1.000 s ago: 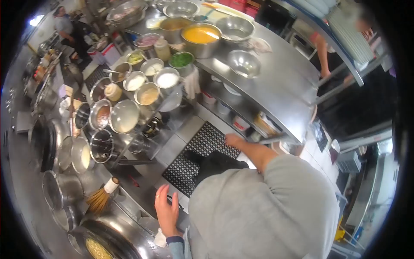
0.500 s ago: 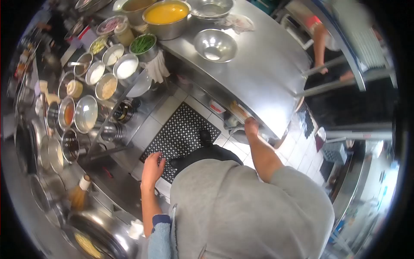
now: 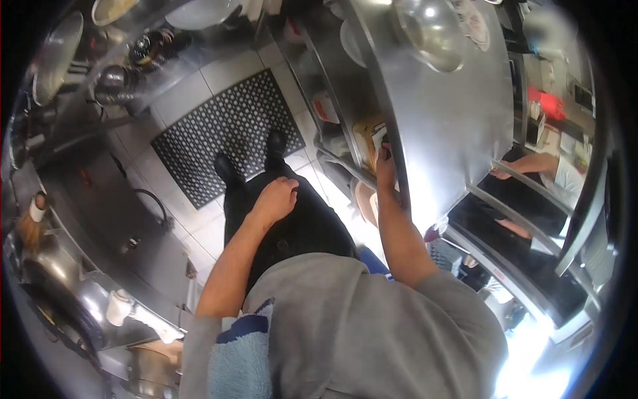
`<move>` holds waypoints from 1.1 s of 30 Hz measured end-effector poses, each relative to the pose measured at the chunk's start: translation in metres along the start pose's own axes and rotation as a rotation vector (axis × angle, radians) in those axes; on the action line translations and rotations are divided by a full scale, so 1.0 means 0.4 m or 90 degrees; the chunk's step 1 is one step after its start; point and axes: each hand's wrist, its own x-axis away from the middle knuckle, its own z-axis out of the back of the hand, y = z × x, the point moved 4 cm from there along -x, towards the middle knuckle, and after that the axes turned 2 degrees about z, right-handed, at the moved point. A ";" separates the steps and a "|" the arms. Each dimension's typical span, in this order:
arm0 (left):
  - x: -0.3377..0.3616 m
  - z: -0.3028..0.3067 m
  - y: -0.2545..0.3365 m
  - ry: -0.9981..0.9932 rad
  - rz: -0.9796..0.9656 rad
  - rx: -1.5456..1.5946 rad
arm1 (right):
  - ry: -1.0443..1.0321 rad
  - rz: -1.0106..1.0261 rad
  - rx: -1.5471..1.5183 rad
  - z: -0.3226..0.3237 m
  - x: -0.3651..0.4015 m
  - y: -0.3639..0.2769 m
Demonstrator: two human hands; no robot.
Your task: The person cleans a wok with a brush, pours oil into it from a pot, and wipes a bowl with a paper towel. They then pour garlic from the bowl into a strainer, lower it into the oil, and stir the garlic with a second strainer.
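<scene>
My right hand reaches under the edge of the steel counter, at a shelf that holds a wooden-coloured item and a small pale object; its fingertips are partly hidden, so what it grips is unclear. My left hand hangs in front of my dark trousers, its fingers curled, with nothing visible in them. A metal bowl stands on the counter above my right hand. A blue towel hangs at my left side.
A black perforated mat lies on the tiled floor under my feet. Pans and a brush are at the left. Beyond the counter, at the right, another person's arm shows behind metal rails. A red-and-white box sits on the lower shelf.
The view has turned toward the counter's lower shelf. My left hand has come in front of my body and its fingers have curled. My right hand reaches in at the shelf.
</scene>
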 end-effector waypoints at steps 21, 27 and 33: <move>-0.346 -0.242 0.185 -0.072 -0.070 0.061 | -0.025 0.108 -0.030 -0.028 -0.037 0.040; -0.452 -0.306 0.223 0.058 0.094 0.313 | 0.039 0.105 -0.022 -0.001 -0.004 0.028; -0.510 -0.376 0.210 0.086 0.163 0.393 | 0.048 0.188 0.044 -0.012 0.002 0.063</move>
